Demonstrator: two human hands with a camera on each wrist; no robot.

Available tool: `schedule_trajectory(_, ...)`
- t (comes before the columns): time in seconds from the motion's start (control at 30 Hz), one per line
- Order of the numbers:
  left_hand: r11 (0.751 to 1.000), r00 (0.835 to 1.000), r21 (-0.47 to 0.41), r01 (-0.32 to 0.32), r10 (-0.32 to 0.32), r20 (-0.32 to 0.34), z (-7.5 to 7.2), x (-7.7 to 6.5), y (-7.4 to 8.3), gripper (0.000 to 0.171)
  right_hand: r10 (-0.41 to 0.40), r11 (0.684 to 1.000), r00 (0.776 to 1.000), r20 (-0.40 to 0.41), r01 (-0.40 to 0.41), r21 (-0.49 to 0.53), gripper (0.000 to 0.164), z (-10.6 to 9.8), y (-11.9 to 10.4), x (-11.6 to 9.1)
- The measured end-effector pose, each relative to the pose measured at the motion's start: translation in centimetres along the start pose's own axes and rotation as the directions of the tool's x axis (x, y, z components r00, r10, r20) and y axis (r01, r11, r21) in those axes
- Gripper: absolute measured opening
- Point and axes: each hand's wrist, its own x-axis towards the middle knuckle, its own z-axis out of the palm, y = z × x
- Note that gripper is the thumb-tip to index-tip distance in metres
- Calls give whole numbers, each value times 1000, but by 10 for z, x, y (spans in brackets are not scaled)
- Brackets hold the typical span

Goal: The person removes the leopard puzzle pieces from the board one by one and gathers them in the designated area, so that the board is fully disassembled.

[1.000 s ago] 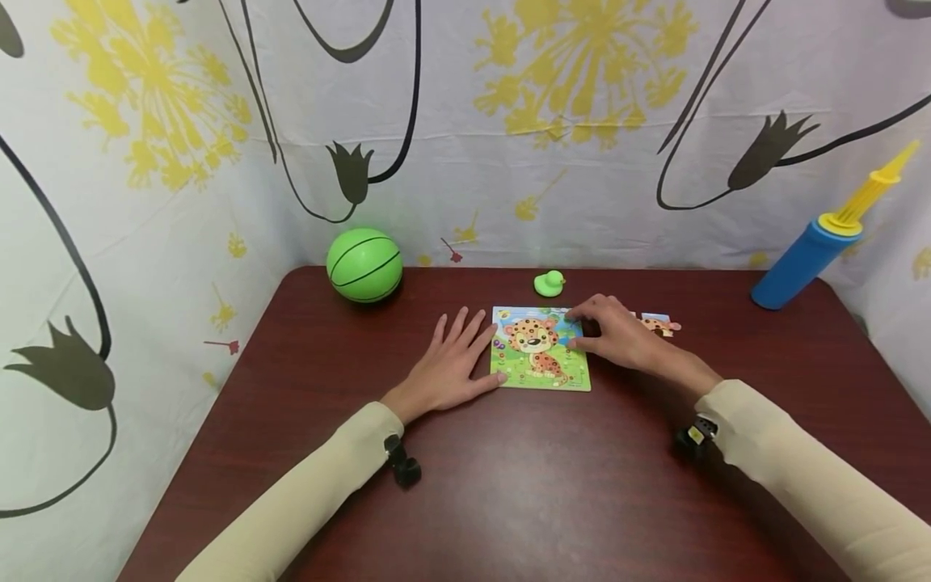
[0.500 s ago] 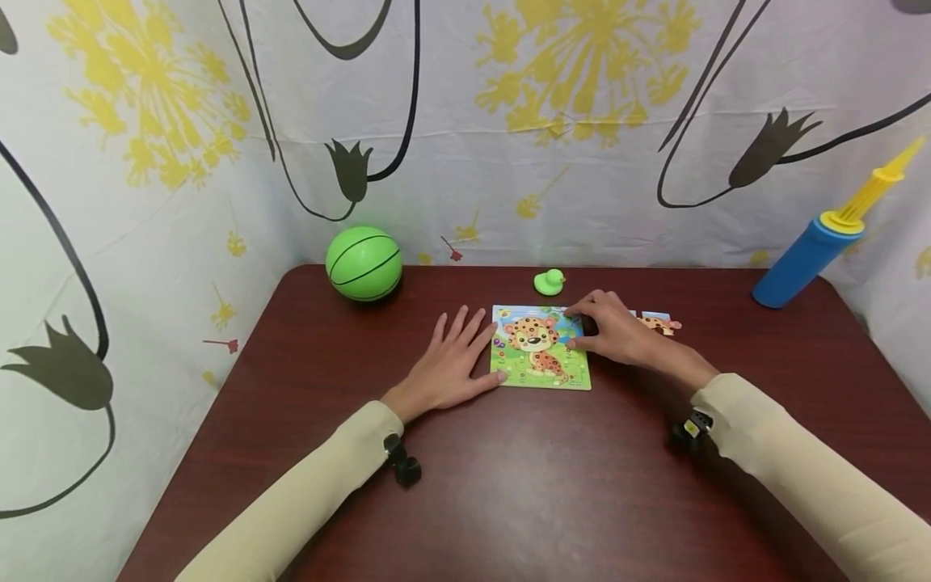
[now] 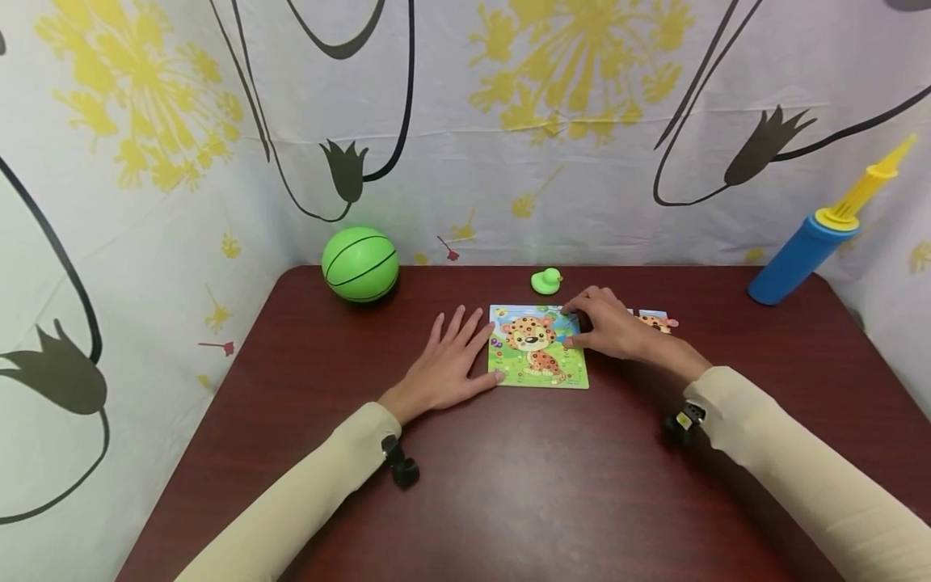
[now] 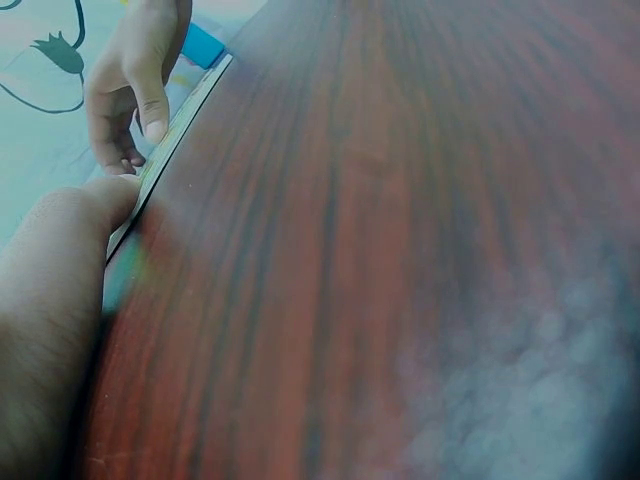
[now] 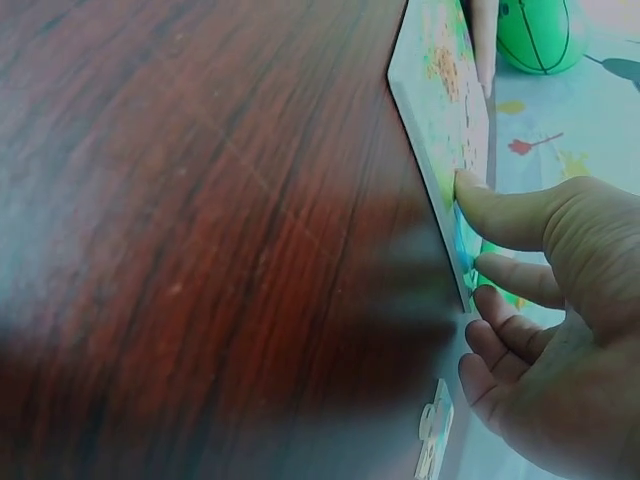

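We list one puzzle board (image 3: pixel 540 361), flat on the table (image 3: pixel 465 501); left hand (image 3: pixel 444 370), fingers spread, best bracing the board's edge, we judge; right hand (image 3: pixel 609 325), fingers bent, grip unclear, best pressing evenly.

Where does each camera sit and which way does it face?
Head: worn on the head, facing forward and down at the table and puzzle; left hand, right hand and sleeves show.
Left wrist: worn there, facing across the table; part of left hand shows, right hand beyond.
Right wrist: worn there, facing across the table at the puzzle; right hand shows, part of left hand beyond.
Shared: head and right wrist show the green ball.
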Motion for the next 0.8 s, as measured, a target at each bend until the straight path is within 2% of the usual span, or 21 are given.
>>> schedule_trajectory(0.3, 1000, 1000, 2, -3, 3, -8, 1, 2, 0, 98, 5, 1000, 1000, -9, -5, 16, 52, -1, -2, 2)
schedule_trajectory(0.57, 1000, 1000, 7, -5, 5, -13, 2, 2, -1, 98, -4, 998, 1000, -9, 4, 70, 53, 1, 0, 1)
schedule_trajectory(0.8, 1000, 1000, -1, -11, 11, -11, 1, 1, -2, 97, -10, 998, 1000, -26, 11, 66, 57, 4, 1, 0)
